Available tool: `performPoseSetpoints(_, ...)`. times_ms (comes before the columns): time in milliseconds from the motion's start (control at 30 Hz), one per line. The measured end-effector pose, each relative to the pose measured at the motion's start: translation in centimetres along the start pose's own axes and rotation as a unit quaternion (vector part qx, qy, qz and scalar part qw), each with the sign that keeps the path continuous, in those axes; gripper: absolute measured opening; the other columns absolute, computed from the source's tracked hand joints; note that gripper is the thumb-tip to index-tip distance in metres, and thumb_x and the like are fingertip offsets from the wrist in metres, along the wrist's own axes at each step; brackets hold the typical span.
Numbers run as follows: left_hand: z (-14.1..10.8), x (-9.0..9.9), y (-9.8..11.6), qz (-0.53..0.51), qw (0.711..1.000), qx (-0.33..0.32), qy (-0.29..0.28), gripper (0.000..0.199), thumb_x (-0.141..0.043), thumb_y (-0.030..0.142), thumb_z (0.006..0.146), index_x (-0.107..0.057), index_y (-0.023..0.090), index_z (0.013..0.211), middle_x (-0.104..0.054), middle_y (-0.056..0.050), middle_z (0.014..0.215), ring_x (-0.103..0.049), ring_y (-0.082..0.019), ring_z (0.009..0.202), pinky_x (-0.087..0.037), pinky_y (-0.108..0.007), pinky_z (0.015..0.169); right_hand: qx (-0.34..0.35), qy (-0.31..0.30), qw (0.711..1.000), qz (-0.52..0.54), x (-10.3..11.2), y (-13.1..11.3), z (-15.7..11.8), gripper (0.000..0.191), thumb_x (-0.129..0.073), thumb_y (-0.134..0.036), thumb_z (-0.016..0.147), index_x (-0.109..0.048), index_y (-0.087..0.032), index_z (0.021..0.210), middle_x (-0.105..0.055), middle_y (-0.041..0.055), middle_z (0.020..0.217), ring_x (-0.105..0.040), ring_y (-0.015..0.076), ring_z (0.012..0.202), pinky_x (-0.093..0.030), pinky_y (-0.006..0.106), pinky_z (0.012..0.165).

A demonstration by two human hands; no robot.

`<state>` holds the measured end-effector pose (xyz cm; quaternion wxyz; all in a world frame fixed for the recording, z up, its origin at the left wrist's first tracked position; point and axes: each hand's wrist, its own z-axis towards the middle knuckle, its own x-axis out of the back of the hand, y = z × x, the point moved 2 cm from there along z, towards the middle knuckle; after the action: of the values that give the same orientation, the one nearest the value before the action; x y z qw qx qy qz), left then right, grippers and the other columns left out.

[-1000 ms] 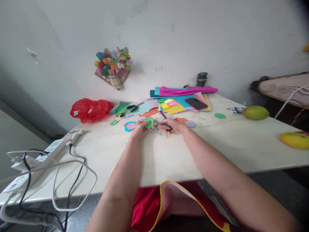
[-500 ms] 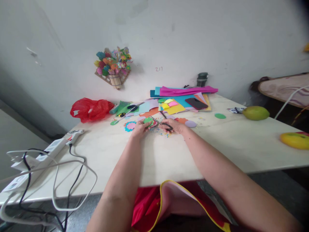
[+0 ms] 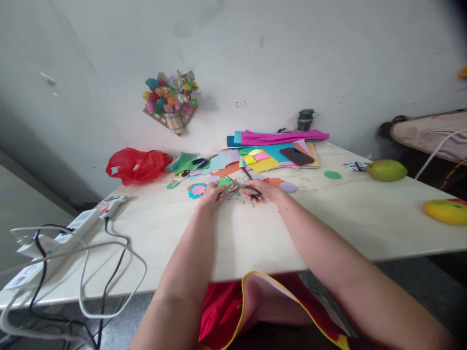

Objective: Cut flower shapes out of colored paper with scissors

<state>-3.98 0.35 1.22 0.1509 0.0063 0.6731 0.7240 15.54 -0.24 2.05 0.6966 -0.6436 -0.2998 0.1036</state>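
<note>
Craft workspace, paper-strewn table (image 3: 255, 233)

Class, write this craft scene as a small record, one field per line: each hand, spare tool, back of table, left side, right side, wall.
Left hand: holds green paper shape
Right hand: holds scissors
Spare tool: second pair of scissors
Back of table: coloured sheets, phone
Left side: red bag, power strip
Right side: green fruit, yellow fruit
Wall: flower decoration

Both bare forearms reach fwd over the tabletop, converging w/ hands near each other, not touching. Bare L hand (image 3: 214, 193), palm down, fingers bent in a pinch, thumb twd R. Bare R hand (image 3: 260, 189) turned inward, fingers curled in a grip, wrist approx. level.
</note>
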Motion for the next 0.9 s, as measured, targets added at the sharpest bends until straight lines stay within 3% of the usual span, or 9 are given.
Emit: performPoseSetpoints(900,-0.47,-0.35,0.28,-0.019,0.999,0.029,-0.004,0.039,-0.087,0.026,0.052,-0.050,0.016,0.057,-0.040,0.007,0.044,-0.025,-0.001,0.034,-0.012,-0.017,0.033,0.001,-0.011,1.000,-0.016,-0.14,-0.32,-0.13,0.034,-0.073,-0.041,0.080,-0.055,-0.015,0.066,-0.056,-0.0029,0.047,-0.039,0.0035,0.033,-0.024,0.016,0.031)
